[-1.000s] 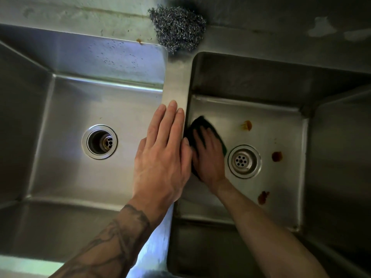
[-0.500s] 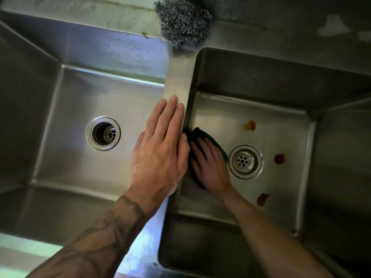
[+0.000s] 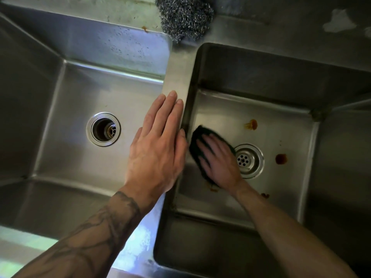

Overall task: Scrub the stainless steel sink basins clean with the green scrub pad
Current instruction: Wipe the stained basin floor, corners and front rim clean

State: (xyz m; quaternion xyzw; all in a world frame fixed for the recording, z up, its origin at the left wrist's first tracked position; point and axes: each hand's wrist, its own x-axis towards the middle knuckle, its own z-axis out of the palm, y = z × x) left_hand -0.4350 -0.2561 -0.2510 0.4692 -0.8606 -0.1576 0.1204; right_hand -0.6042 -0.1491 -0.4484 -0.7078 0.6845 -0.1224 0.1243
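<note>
1. Rt hand [image 3: 220, 165] + green scrub pad [image 3: 206, 132] have slid a bit closer to the rt drain [image 3: 249, 161] vs 1 s ago; hand's edge now overlaps the drain rim.
2. Rt hand: fingers spread, lying flat on top of pad, pressing it onto floor of rt basin [image 3: 281, 187], close to divider-side wall. Motion-blurred.
3. Lt hand [image 3: 158, 149]: same spot as before, palm down on divider [image 3: 178, 77] btwn basins, fingers straight & pressed together, holding nothing.
4. Brown-orange stains on rt basin floor: one on far side of drain [image 3: 251, 124], one to its rt [image 3: 281, 159], small smear by rt wrist.
5. Steel wool ball [image 3: 184, 17] on back ledge at divider's far end. Lt basin [image 3: 80, 93] w/ open lt drain [image 3: 103, 129].
</note>
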